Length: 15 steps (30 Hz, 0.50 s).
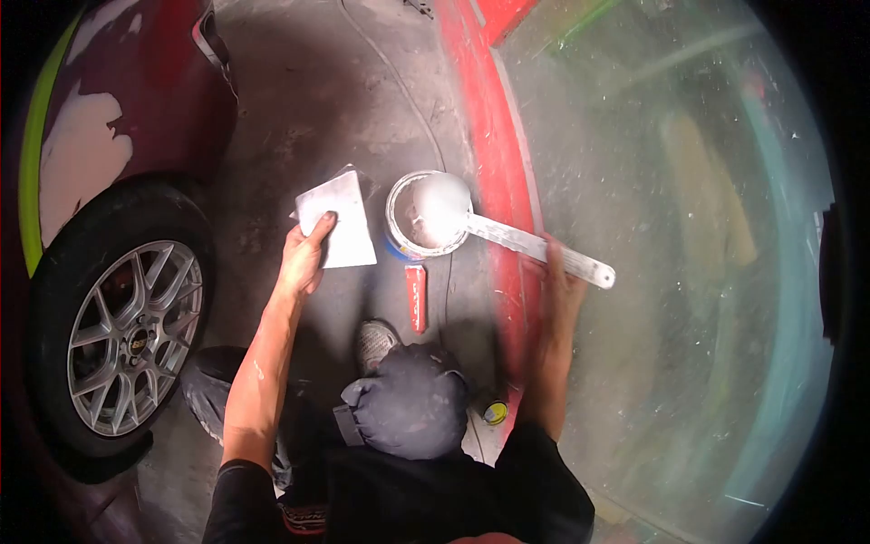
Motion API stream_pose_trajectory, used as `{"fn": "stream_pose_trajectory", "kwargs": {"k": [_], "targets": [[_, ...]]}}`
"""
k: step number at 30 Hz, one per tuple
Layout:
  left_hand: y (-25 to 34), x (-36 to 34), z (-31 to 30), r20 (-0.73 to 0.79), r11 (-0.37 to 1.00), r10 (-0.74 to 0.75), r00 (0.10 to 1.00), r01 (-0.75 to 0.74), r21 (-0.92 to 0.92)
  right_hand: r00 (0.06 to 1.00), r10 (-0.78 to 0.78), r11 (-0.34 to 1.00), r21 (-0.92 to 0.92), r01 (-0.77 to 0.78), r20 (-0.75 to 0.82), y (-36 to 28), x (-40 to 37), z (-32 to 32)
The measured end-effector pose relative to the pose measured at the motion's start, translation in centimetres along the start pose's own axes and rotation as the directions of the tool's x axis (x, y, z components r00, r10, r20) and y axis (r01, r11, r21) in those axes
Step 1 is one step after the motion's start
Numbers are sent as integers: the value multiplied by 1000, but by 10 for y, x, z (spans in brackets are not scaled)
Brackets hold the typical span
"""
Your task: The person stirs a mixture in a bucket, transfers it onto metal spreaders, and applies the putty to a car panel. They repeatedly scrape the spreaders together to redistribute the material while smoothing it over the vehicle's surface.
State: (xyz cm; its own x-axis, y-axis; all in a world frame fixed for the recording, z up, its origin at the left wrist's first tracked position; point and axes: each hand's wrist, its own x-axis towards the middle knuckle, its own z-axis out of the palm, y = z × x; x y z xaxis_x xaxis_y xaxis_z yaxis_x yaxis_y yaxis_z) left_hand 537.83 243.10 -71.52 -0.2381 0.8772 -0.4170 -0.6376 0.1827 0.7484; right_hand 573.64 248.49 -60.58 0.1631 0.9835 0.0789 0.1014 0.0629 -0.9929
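Observation:
My left hand (305, 257) is closed on a flat white mixing board (340, 220), its thumb lying on top. In my right hand (564, 281) is the handle of a long, white-smeared stirring paddle (517, 238). The paddle's far end carries a rounded mass of pale body filler (442, 199) over the mouth of an open can (392, 213). More pale paste shows inside the can, left of the mass. On the floor just below the can lies a red tube (415, 299).
A car wheel (136, 340) stands at left, under a dark red body panel (186, 109) with a pale filler patch (86, 154). A red-edged, dusty transparent pane (634, 181) fills the right. A cable (408, 86) crosses the floor; a small yellow-topped item (495, 412) lies near my knee.

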Motion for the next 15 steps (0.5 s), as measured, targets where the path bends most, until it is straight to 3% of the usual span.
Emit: {"fn": "stream_pose_trajectory", "kwargs": {"k": [8,13,14,15], "targets": [[-17,51,48,199,985,71,977,-101,142,988,-8,992,122,27,-154,-56,-14,-38],[-13,58,69,341,980,-66,938,-4,200,997,6,985,175,6,-71,-53,-26,-46],[-11,55,73,364,982,-91,927,23,185,1000,-21,992,126,23,-17,-47,-29,-48],[-6,52,77,385,984,-110,916,47,170,996,-61,994,85,66,-63,-42,-36,-40]]}}
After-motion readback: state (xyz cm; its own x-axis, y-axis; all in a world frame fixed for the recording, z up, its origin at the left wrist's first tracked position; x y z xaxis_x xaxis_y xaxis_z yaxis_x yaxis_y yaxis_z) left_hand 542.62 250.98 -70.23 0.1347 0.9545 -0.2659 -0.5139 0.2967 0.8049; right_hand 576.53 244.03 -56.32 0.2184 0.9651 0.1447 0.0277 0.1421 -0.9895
